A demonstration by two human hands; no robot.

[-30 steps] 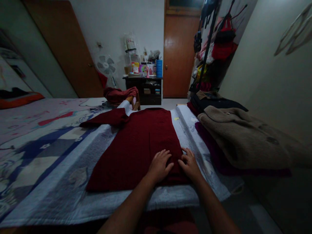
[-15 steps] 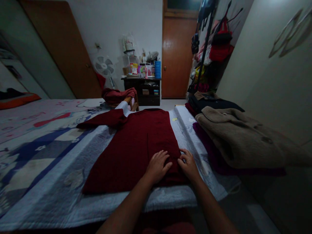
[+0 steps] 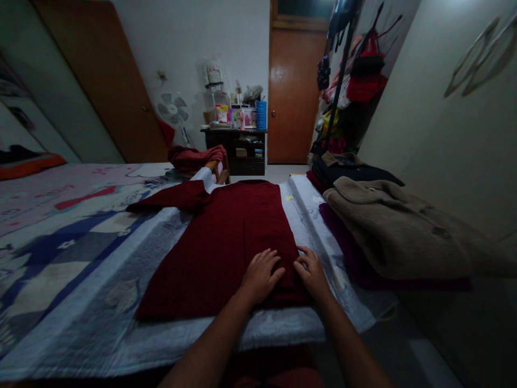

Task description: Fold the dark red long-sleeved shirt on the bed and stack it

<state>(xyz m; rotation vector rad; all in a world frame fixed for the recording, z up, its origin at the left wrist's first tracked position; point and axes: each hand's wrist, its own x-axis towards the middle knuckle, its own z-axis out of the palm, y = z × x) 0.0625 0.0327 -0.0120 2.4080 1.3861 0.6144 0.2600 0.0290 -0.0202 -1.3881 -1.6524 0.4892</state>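
A dark red coat (image 3: 210,258) lies spread flat, with its collar at the far end and one sleeve stretched out to the left. My left hand (image 3: 260,276) rests palm down on its lower right part, fingers stretched out. At the coat's right edge is my right hand (image 3: 312,274), its fingers apart and lightly bent, touching the cloth. The coat's right sleeve does not show. Under the coat is a pale blue-grey quilted cover (image 3: 161,342).
A folded brown coat (image 3: 388,231) lies to the right on purple cloth (image 3: 343,237), with dark folded clothes (image 3: 359,171) behind. Reddish cloth (image 3: 196,159) hangs over a wooden chair (image 3: 223,171). A patterned bedspread (image 3: 81,231) spreads left. A fan (image 3: 173,109) stands beyond.
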